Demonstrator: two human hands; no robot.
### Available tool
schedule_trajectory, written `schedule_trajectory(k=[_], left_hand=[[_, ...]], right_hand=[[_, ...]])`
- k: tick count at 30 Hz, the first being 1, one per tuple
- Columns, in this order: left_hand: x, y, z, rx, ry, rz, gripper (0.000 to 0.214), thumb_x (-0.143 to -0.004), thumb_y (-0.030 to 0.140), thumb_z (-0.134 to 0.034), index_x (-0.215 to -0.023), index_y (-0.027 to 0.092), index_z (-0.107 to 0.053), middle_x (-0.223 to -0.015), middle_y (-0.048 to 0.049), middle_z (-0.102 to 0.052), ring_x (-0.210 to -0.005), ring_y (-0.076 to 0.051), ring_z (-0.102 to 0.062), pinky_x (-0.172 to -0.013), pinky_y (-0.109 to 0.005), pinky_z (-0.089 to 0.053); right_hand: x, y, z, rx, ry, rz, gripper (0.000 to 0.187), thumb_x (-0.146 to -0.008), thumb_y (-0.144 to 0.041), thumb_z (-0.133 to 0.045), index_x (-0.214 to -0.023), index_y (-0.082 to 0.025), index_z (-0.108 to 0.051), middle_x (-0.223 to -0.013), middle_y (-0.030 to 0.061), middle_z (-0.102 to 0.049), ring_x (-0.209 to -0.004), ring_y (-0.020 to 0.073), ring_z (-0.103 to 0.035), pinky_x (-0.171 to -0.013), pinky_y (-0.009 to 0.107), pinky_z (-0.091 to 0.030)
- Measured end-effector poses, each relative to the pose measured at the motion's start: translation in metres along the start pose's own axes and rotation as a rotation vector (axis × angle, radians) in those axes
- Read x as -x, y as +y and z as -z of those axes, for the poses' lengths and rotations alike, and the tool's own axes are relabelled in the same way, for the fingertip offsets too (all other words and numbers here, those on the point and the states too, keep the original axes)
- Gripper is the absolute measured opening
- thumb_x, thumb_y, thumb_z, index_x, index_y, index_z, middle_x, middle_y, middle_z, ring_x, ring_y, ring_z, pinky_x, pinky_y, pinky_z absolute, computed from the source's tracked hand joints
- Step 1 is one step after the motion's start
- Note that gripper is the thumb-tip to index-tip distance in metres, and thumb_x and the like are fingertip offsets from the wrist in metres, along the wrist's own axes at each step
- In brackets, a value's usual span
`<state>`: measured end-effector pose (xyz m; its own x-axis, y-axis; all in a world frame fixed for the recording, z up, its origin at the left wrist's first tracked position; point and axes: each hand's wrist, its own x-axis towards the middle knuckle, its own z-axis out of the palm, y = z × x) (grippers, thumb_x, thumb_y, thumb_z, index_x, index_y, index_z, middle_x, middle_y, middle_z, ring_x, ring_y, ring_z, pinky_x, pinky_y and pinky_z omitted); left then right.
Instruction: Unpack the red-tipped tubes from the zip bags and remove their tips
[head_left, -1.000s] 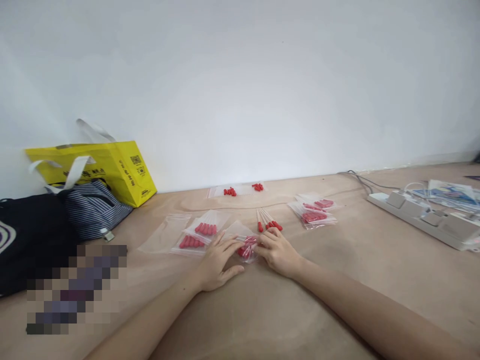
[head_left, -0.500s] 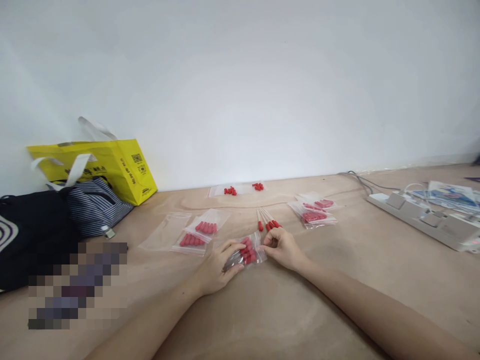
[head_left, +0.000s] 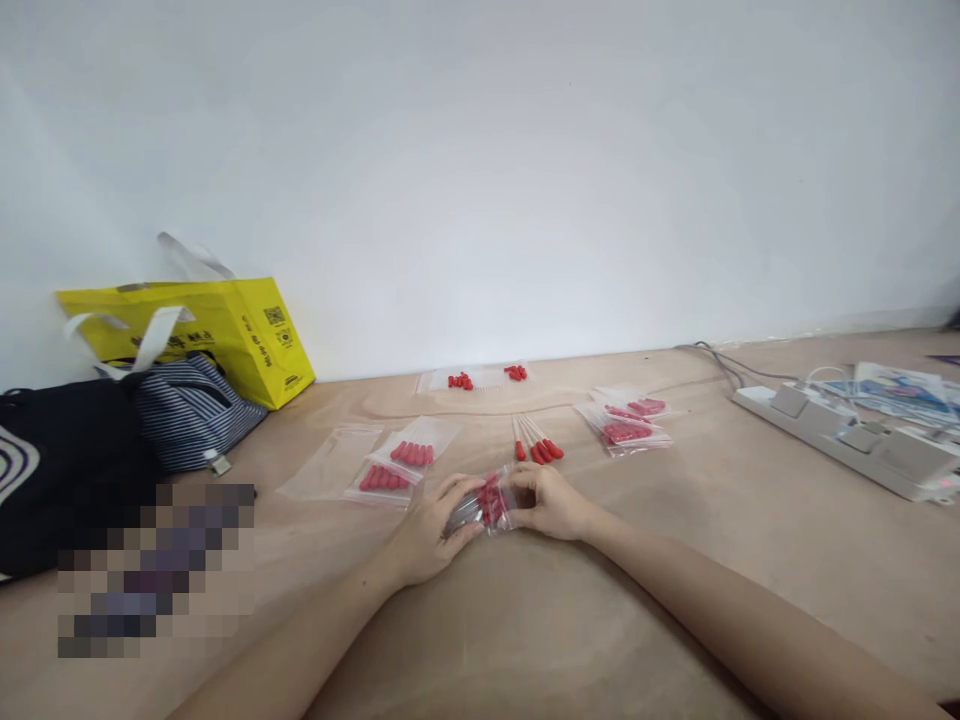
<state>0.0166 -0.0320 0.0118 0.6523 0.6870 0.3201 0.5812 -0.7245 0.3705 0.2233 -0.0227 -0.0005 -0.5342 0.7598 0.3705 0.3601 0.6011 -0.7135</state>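
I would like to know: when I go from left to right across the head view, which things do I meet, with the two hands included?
Black bag, striped pouch, flat clear bag, left hand, held bag with red pieces, right hand, overlapping bags with red pieces, power strip.

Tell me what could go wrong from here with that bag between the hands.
The clear bag is pinched between the left hand and right hand; uneven pressure might crease it or shift the red pieces inside.
Loose red-tipped sticks lie just beyond the right hand, so its knuckles could scatter them.
The overlapping filled bags near the left hand might get nudged.
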Motion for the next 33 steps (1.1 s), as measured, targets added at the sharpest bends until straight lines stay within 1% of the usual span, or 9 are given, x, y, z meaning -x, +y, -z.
schedule_trajectory(k=[4,8,12,14,17,21,27,30,33], left_hand=[[0.0,-0.001,-0.001,-0.01,0.004,0.012,0.039,-0.08,0.026,-0.047,-0.118,0.022,-0.041,-0.117,-0.007,-0.05,-0.107,-0.02,-0.046,-0.091,-0.037,-0.038],[0.0,-0.001,0.0,0.025,-0.003,0.002,0.04,-0.079,0.026,-0.048,-0.118,0.023,-0.04,-0.117,-0.0069,-0.049,-0.106,-0.02,-0.047,-0.089,-0.037,-0.039],[0.0,0.0,0.001,0.056,-0.01,-0.012,0.041,-0.08,0.025,-0.048,-0.12,0.024,-0.038,-0.118,-0.0065,-0.049,-0.106,-0.02,-0.047,-0.09,-0.038,-0.038],[0.001,0.0,0.001,0.054,-0.019,0.003,0.04,-0.08,0.025,-0.047,-0.12,0.024,-0.039,-0.118,-0.0062,-0.049,-0.107,-0.02,-0.046,-0.09,-0.038,-0.038],[0.001,-0.001,0.002,0.04,-0.018,0.014,0.039,-0.08,0.027,-0.048,-0.118,0.023,-0.041,-0.116,-0.0067,-0.05,-0.105,-0.02,-0.047,-0.089,-0.038,-0.039],[0.001,-0.002,0.001,0.028,-0.006,0.006,0.037,-0.08,0.027,-0.048,-0.116,0.023,-0.042,-0.113,-0.0068,-0.052,-0.103,-0.02,-0.048,-0.087,-0.037,-0.04],[0.001,-0.006,0.0,0.01,0.011,-0.008,0.037,-0.079,0.025,-0.048,-0.115,0.022,-0.043,-0.113,-0.0071,-0.052,-0.101,-0.019,-0.049,-0.086,-0.034,-0.041],[0.0,-0.006,0.0,0.003,0.018,-0.019,0.036,-0.079,0.026,-0.049,-0.114,0.022,-0.044,-0.111,-0.0068,-0.052,-0.1,-0.019,-0.05,-0.085,-0.034,-0.042],[0.0,-0.006,0.0,0.003,0.011,-0.018,0.032,-0.079,0.026,-0.049,-0.111,0.022,-0.046,-0.109,-0.0065,-0.053,-0.098,-0.018,-0.05,-0.084,-0.034,-0.042]], right_hand=[[-0.003,-0.003,-0.002,0.043,0.014,-0.101,0.023,-0.061,-0.025,-0.07,-0.079,-0.016,-0.059,-0.07,-0.0019,-0.056,-0.063,0.0108,-0.049,-0.058,0.022,-0.038],[-0.005,-0.004,-0.001,-0.082,-0.048,-0.195,0.025,-0.06,-0.022,-0.07,-0.079,-0.016,-0.054,-0.065,-0.0049,-0.052,-0.056,0.008,-0.046,-0.052,0.018,-0.036],[-0.005,-0.002,0.001,-0.138,-0.113,-0.114,0.022,-0.062,-0.024,-0.067,-0.078,-0.016,-0.054,-0.067,-0.0045,-0.053,-0.058,0.0075,-0.046,-0.053,0.018,-0.037],[-0.005,-0.002,0.001,-0.1,-0.116,-0.08,0.019,-0.062,-0.022,-0.066,-0.074,-0.016,-0.053,-0.065,-0.005,-0.051,-0.057,0.007,-0.044,-0.052,0.018,-0.035],[-0.003,-0.001,0.001,-0.104,-0.092,-0.09,0.018,-0.062,-0.019,-0.065,-0.074,-0.016,-0.052,-0.062,-0.0058,-0.049,-0.054,0.0066,-0.043,-0.05,0.017,-0.034],[-0.003,0.005,0.001,-0.323,-0.092,-0.164,0.018,-0.063,-0.02,-0.063,-0.075,-0.016,-0.051,-0.062,-0.0054,-0.051,-0.056,0.0067,-0.048,-0.051,0.018,-0.037],[0.003,0.016,0.017,-0.648,-0.041,-0.449,0.025,-0.06,-0.022,-0.059,-0.08,-0.02,-0.044,-0.065,-0.0061,-0.057,-0.048,0.0077,-0.055,-0.043,0.018,-0.043],[0.006,0.018,0.021,-0.77,-0.025,-0.453,0.031,-0.058,-0.024,-0.065,-0.082,-0.02,-0.045,-0.066,-0.0059,-0.057,-0.053,0.0091,-0.058,-0.05,0.022,-0.048],[0.006,0.019,0.018,-0.753,0.003,-0.43,0.034,-0.055,-0.028,-0.07,-0.078,-0.018,-0.047,-0.064,-0.0047,-0.058,-0.051,0.008,-0.056,-0.049,0.021,-0.047]])
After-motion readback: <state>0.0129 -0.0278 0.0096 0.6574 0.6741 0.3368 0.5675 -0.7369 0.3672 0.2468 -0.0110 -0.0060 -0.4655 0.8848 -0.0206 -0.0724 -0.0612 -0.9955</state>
